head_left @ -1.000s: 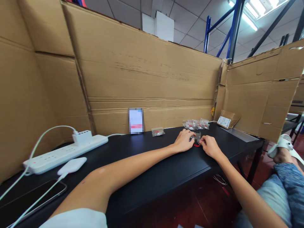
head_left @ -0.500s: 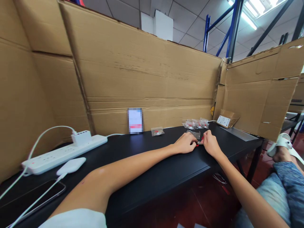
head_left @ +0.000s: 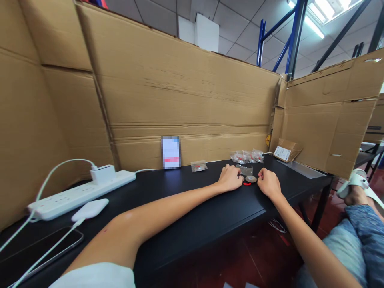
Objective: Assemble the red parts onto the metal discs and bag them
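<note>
On the black table, a small round silver disc (head_left: 251, 179) lies flat between my two hands. In front of it is a red cord loop (head_left: 247, 184), and behind it a clear plastic bag (head_left: 246, 170). My left hand (head_left: 230, 178) rests with fingers bent down. Its fingertips are at the edge of another round, shiny piece (head_left: 242, 179), partly covered by them. Just right of the disc, my right hand (head_left: 269, 183) is closed with curled fingers. What it pinches, if anything, is too small to make out.
Several clear bags with red bits (head_left: 247, 156) lie at the back, one more bag (head_left: 199, 166) further left. A screen (head_left: 171, 153) leans on the cardboard wall (head_left: 186, 92). A brown package (head_left: 287, 150), power strip (head_left: 87, 196) and phone (head_left: 39, 252) lie around.
My hands have moved apart from each other. The silver disc and the red cord loop now show on the table between them.
</note>
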Demonstrator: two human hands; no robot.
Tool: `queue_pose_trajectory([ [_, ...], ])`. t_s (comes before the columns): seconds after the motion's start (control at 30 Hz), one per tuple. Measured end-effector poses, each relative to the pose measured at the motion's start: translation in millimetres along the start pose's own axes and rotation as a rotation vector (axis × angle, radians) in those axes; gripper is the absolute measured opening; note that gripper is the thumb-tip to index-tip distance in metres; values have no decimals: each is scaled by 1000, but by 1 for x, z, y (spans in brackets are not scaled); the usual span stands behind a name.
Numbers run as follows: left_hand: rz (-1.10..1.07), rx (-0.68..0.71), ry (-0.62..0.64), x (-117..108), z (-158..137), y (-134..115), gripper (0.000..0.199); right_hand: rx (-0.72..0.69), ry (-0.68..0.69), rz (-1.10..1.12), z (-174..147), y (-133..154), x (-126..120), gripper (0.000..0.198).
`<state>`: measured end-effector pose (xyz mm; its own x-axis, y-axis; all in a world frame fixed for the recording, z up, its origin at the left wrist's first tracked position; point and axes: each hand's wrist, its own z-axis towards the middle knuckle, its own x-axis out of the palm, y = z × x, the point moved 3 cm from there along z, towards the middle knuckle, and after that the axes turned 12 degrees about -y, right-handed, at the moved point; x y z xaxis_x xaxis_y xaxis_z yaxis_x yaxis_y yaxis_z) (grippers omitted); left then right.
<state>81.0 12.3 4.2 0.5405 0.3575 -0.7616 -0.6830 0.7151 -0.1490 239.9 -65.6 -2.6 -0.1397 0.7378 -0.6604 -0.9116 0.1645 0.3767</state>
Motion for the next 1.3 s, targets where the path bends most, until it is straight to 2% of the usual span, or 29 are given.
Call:
queue_pose_trajectory([
  [0.13,-5,-15,20,4,1,3,25,-17,-18,-87,0,1,1,9],
  [0.23,-75,-73,25,7,3,7,23,-27,-69,-68,0,2,0,7],
  [0.33,-187,-161,-24,7,6,13,20,-189,-95,134,-2,9,-2,5],
  [0.43,-312,-229,-95,5,9,18,13,-413,-11,352,-7,19,-3,6],
  [0.57,-500,-303,-125,6,11,21,5,-523,119,388,-11,22,2,6],
  [0.7,-663,-320,-91,7,10,19,7,-513,103,388,-11,19,6,8],
  [0.83,-773,-351,-16,8,9,18,8,-356,-11,489,-7,16,0,12],
  [0.93,-879,-442,37,12,9,17,10,-278,-74,558,-5,14,-5,17],
  [1.03,-956,-546,42,16,8,13,9,-288,-115,568,-3,13,-8,19],
  [1.3,-1174,-662,119,14,-1,-13,12,-256,-62,560,-4,12,-4,18],
])
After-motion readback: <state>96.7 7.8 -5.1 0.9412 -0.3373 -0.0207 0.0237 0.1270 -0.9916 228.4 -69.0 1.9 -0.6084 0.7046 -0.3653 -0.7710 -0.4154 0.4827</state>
